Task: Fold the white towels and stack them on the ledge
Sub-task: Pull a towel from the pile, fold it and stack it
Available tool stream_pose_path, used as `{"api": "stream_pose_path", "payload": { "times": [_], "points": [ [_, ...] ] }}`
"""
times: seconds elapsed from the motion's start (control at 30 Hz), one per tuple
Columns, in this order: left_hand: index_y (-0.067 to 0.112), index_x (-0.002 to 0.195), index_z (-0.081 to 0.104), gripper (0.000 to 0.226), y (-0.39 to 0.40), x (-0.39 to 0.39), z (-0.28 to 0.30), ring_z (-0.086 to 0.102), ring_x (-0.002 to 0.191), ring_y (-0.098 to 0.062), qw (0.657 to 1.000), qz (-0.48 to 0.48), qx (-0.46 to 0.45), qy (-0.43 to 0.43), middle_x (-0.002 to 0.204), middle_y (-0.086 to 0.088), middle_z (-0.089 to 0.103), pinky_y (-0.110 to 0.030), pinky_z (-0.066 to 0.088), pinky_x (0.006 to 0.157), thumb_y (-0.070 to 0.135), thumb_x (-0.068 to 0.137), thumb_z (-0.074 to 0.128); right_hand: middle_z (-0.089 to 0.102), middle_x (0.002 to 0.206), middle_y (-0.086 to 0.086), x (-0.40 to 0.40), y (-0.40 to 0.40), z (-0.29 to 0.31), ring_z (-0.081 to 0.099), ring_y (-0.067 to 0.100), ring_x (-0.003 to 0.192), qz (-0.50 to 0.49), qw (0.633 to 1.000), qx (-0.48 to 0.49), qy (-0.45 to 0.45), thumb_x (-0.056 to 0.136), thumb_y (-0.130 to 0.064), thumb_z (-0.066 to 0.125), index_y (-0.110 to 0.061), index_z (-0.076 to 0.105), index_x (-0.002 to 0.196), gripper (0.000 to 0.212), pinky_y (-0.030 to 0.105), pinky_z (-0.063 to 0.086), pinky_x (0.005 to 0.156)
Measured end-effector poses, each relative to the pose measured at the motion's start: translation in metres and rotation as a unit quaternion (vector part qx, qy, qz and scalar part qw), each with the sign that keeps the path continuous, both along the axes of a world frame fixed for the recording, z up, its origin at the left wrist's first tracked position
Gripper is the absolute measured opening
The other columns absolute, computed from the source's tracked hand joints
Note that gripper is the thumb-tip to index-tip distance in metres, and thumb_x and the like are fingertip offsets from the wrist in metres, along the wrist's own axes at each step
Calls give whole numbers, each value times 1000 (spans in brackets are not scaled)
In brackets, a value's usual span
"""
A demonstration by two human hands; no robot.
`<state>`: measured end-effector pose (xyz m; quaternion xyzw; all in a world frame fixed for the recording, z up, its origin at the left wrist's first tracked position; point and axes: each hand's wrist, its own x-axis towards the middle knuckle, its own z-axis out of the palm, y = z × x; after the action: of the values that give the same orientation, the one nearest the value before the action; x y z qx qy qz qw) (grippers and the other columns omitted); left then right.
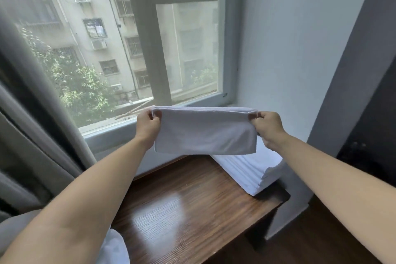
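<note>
there, both hands, left hand (147, 122) and right hand (269, 127), each pinching a folded white towel (204, 130) above the ledge (182, 199)

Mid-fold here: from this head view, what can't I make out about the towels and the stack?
- Stack of folded towels: its far end is hidden behind the held towel and right hand, so the count is unclear.
- Held towel: how many layers it has; only its front face and top edge show.
- White cloth at the bottom edge: cut off by the frame and left forearm; extent unknown.
- Left hand: fingertips hidden behind the towel corner.
</note>
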<state>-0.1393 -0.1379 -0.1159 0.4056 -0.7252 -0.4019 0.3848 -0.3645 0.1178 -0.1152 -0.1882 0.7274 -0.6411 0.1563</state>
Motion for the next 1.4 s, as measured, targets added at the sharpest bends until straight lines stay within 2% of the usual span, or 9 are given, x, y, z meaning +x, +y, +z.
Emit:
{"api": "stream_pose_path", "payload": {
  "times": [0.2,0.3,0.63,0.73,0.87,1.0,1.1,1.2,1.4],
  "points": [
    [14,105,37,7,5,-79,-59,55,73,-30,993,-51,-49,-93,83,-12,57,-36,37,56,21,107,37,51,74,-7,-7,34,-63,47,11,66,-62,986,99,122,108,-23,44,-15,49,93,17,18,35,56],
    [20,101,34,14,0,-119,-86,55,77,-36,990,-56,-52,-117,83,-11,56,-40,37,63,32,108,36,50,70,-4,-10,42,-96,49,18,65,-60,980,143,123,109,-26,37,-24,42,104,8,29,37,57],
    [28,107,53,33,-21,-321,-105,62,93,-22,961,-172,-65,-205,96,3,66,-41,53,81,58,96,54,55,88,4,-99,37,-145,56,23,80,-234,960,72,-137,105,-21,44,-7,49,95,18,29,47,49],
    [24,110,53,38,-20,-366,-127,62,92,-28,933,-204,-103,-278,101,-2,67,-43,53,79,59,96,53,64,100,9,-112,31,-173,67,29,89,-249,941,62,-220,102,-27,48,-11,54,101,17,45,63,60],
    [16,112,49,33,-27,-385,-170,62,89,-34,908,-234,-133,-322,105,-8,68,-42,48,69,47,104,48,65,98,9,-115,28,-192,63,20,84,-272,940,98,-183,104,-24,47,-6,55,109,20,32,49,66],
    [17,106,47,31,-29,-381,-188,61,76,-32,918,-215,-137,-304,83,-3,64,-37,32,52,47,107,40,60,95,-5,-116,30,-187,58,3,82,-295,943,91,-123,106,-24,48,-12,52,112,14,20,43,64],
    [17,108,47,28,-31,-386,-186,62,77,-30,931,-207,-134,-268,87,-2,64,-37,39,56,45,107,42,57,93,-9,-120,27,-187,56,0,80,-306,942,94,-101,107,-24,48,-13,51,112,12,8,39,59],
    [14,108,48,31,-32,-395,-184,63,85,-34,929,-198,-143,-277,91,-4,65,-39,43,64,44,106,44,58,93,-6,-121,24,-193,57,5,81,-300,942,104,-111,106,-23,49,-11,50,112,13,10,39,59],
    [7,118,51,31,-22,-390,-185,64,97,-41,848,-228,-297,-374,112,-16,65,-47,50,75,34,107,44,58,103,6,-107,34,-183,60,25,93,-309,940,130,-67,99,-13,59,-5,46,122,28,24,42,69]
  ]
}}
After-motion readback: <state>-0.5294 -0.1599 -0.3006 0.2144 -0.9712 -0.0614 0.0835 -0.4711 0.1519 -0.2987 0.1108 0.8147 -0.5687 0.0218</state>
